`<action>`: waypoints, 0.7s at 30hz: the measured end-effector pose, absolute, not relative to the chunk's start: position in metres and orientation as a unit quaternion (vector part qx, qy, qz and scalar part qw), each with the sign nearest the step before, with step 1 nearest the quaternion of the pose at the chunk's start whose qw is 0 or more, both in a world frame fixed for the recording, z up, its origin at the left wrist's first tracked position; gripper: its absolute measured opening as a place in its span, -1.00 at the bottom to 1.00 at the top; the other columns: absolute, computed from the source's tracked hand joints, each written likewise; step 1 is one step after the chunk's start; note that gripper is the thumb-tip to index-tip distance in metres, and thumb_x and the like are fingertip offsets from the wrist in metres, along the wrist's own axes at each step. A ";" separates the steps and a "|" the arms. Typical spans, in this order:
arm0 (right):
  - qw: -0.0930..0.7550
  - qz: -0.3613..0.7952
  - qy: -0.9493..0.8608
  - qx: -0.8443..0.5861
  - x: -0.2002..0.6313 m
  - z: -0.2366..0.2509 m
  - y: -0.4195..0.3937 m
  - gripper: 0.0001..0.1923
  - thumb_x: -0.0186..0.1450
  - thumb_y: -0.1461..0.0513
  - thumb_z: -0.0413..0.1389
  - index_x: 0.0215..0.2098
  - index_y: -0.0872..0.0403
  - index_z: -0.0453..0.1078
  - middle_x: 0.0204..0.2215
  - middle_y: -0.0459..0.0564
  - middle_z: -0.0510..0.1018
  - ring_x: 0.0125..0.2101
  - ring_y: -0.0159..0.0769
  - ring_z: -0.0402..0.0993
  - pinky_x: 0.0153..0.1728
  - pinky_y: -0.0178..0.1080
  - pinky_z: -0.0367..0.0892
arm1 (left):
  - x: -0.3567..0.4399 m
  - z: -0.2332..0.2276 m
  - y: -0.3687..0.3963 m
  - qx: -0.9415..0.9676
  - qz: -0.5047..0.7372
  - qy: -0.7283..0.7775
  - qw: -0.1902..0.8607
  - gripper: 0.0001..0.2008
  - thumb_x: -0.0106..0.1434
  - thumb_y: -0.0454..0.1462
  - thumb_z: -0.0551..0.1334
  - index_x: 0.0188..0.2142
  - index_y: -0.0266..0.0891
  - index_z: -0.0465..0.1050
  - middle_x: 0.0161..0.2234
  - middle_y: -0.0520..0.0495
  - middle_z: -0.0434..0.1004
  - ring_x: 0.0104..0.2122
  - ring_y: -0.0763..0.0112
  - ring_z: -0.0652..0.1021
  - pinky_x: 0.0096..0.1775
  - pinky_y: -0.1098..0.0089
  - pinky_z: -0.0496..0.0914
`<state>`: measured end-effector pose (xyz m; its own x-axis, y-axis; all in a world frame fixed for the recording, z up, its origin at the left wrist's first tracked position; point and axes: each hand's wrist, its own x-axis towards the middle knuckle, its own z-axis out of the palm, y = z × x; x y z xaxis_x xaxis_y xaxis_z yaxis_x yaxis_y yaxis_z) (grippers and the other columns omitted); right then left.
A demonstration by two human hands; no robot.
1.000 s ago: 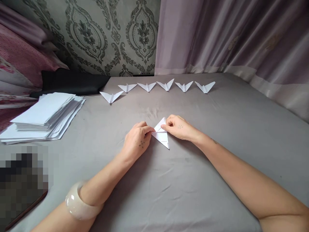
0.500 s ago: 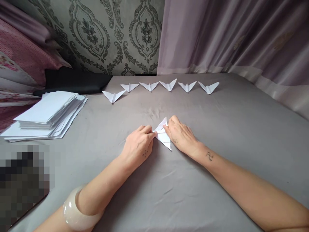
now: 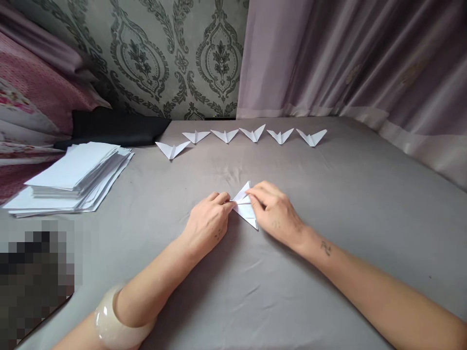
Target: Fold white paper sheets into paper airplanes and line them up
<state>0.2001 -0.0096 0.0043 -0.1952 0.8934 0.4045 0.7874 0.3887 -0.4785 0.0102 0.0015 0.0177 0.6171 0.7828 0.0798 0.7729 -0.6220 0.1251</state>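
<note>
A white folded paper plane [image 3: 245, 210] lies on the grey cloth in front of me, its narrow end to the left and its wide end to the right. My left hand [image 3: 208, 214] pinches the narrow end between thumb and fingers, covering the tip. From the other side my right hand [image 3: 274, 206] closes thumb and forefinger on the upper flap near the wide end. Its other fingers are curled and hide part of the paper's right edge. The lower corner of the paper shows free of both hands.
Several finished paper planes [image 3: 252, 134] stand in a row at the back, one [image 3: 172, 150] slightly nearer. At left is a stack of white paper [image 3: 73, 167], with a black cloth [image 3: 120, 127] behind it. Curtains [image 3: 310, 58] hang at the right; a blurred-out patch covers the lower left.
My right hand has shifted its grip, its thumb and forefinger now together on the upper flap, with the wrist lower. My left hand stays at the narrow end. The view has tilted slightly.
</note>
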 end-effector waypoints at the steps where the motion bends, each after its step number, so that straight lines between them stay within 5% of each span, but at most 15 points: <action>1: 0.290 0.079 -0.795 -0.526 0.194 0.005 -0.015 -0.73 0.39 0.29 -0.10 -0.20 0.07 0.46 -0.26 0.03 0.49 -0.23 -0.26 0.37 -0.19 -0.25 0.28 | 0.010 0.018 0.002 0.898 0.058 0.434 0.040 -0.62 0.30 -0.47 -0.06 -0.13 -0.21 0.49 -0.15 -0.10 0.48 -0.22 0.30 0.48 -0.29 0.36 0.39; 11: 0.114 0.034 -0.850 -0.513 0.182 0.010 -0.030 -0.63 0.41 0.20 -0.13 0.11 0.16 0.29 -0.19 0.10 0.40 -0.24 -0.18 0.27 -0.21 -0.14 0.26 | 0.008 0.014 0.002 0.891 0.085 0.439 0.076 -0.65 0.25 -0.47 -0.02 -0.21 -0.24 0.52 -0.20 -0.13 0.53 -0.23 0.27 0.51 -0.32 0.36 0.41; 16: 0.097 0.026 -0.851 -0.515 0.181 0.013 -0.027 -0.65 0.40 0.21 -0.11 0.07 0.14 0.31 -0.22 0.08 0.39 -0.26 -0.19 0.26 -0.24 -0.16 0.23 | 0.001 0.006 0.011 0.827 0.221 0.478 0.196 -0.64 0.18 -0.48 -0.01 -0.29 -0.21 0.55 -0.21 -0.06 0.58 -0.24 0.36 0.54 -0.24 0.42 0.40; 21: 0.090 0.013 -0.856 -0.509 0.180 0.014 -0.025 -0.67 0.39 0.19 -0.10 0.02 0.14 0.34 -0.23 0.07 0.39 -0.27 -0.20 0.26 -0.25 -0.16 0.21 | 0.003 0.011 0.021 0.726 0.240 0.569 0.303 -0.76 0.16 -0.37 0.09 -0.32 -0.20 0.55 -0.25 -0.03 0.49 -0.46 0.48 0.46 -0.37 0.44 0.35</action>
